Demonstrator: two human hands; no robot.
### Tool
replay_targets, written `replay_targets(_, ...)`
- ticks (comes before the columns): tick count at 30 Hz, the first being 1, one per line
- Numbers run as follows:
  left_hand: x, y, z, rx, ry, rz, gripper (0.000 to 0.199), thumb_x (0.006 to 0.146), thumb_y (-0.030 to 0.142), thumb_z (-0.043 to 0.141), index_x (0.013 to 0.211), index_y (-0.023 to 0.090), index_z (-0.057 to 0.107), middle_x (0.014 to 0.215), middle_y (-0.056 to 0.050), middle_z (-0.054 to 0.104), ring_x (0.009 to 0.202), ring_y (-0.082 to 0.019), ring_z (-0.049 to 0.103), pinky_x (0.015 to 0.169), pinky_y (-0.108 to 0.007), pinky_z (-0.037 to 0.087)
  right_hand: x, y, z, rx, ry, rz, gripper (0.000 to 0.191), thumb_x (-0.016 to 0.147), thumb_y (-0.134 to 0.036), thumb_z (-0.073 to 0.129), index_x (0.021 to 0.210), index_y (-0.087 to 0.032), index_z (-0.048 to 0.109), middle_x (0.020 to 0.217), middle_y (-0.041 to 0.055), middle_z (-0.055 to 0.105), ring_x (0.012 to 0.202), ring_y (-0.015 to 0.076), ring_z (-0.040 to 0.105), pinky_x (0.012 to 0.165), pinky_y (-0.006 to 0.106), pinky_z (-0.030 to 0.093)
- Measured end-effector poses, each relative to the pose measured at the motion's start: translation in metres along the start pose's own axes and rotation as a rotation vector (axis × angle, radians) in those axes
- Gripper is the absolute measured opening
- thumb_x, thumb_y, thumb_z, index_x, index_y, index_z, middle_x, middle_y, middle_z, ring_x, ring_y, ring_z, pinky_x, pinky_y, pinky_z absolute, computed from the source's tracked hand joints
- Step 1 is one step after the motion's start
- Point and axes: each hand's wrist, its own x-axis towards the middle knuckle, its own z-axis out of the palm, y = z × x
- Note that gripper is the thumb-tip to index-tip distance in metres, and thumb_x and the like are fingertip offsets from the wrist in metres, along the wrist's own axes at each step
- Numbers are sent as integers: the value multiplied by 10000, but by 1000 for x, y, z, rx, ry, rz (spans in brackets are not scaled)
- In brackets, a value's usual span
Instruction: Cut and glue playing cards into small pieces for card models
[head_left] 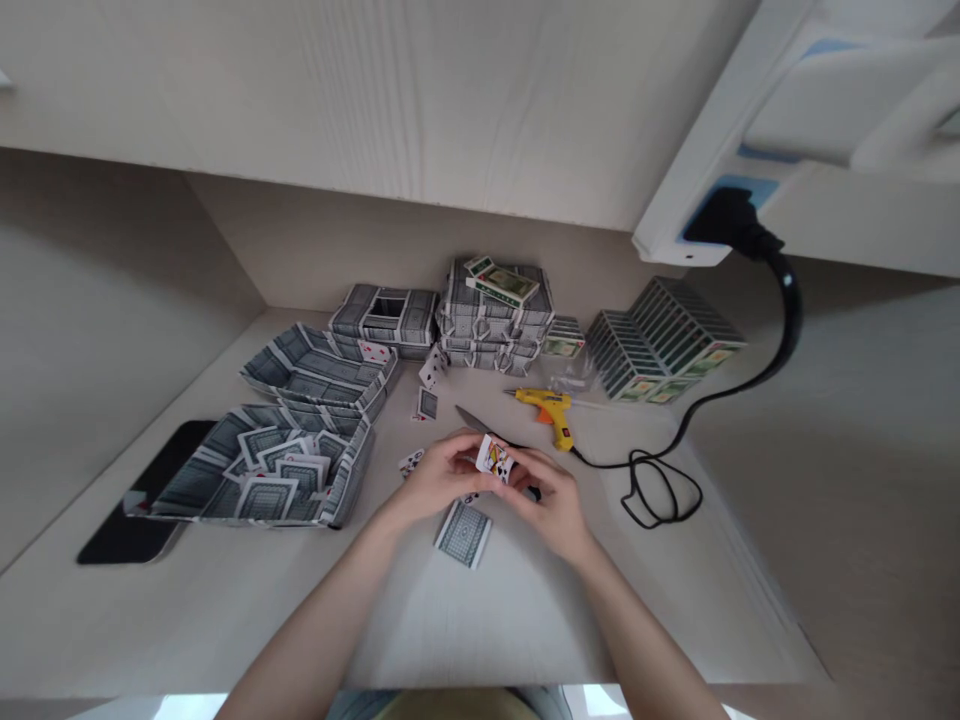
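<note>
Between both hands is a small playing card (494, 458), its picture face turned up and its edges looking bent. My left hand (442, 472) pinches its left side, and my right hand (546, 496) grips its right side. Just below them a playing card (463, 535) lies back side up on the table. Another card (411, 462) shows partly beside my left fingers. Behind the hands lies a pair of scissors or a knife, its pointed blade (471, 417) showing and the rest mostly hidden. A yellow glue gun (551, 412) rests beyond my right hand.
An open box made of cards (352, 480) holds loose cards at left, above a black phone-like slab (142, 530). Behind are another open card box (315, 370), stacked card cases (495, 320) and card packs (667, 340). A black cord (660, 490) loops at right beneath a shelf.
</note>
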Motion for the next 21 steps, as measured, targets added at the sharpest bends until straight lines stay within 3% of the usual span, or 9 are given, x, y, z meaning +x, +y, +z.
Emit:
replay_targets(4,-1,4,3,-46,11,-46,397,559,288,747,902,132,623,851,-46,606,791,-154,565,726,-263,457,-2,-1,2,97,9,52,337,691,-305,672,1011,-206,639,790,44,618,618,126,583,566,272,523)
replay_targets(8,-1,3,6,-15,36,-53,327,582,314,727,833,124,638,805,-45,614,765,-148,562,707,-252,458,-3,-3,7,253,19,210,296,661,-352,690,903,-191,638,672,19,649,578,148,610,551,299,536)
replay_targets(12,0,-1,9,4,93,-116,280,604,347,702,769,127,647,673,-6,571,568,-91,509,533,-204,438,-2,-6,10,381,-4,315,265,657,-413,677,777,-181,630,654,19,667,543,154,617,539,315,552)
replay_targets(15,0,-2,12,-27,115,-148,287,643,372,665,803,133,657,658,-5,573,516,-74,475,478,-190,409,0,-8,8,422,-25,341,266,660,-423,671,762,-181,626,660,14,670,529,144,610,522,304,552)
replay_targets(21,0,0,14,-56,73,-136,348,750,424,538,902,132,652,610,-3,552,542,-85,485,515,-198,406,5,-10,2,454,-40,356,265,676,-389,666,775,-149,613,610,2,653,509,133,615,499,271,540)
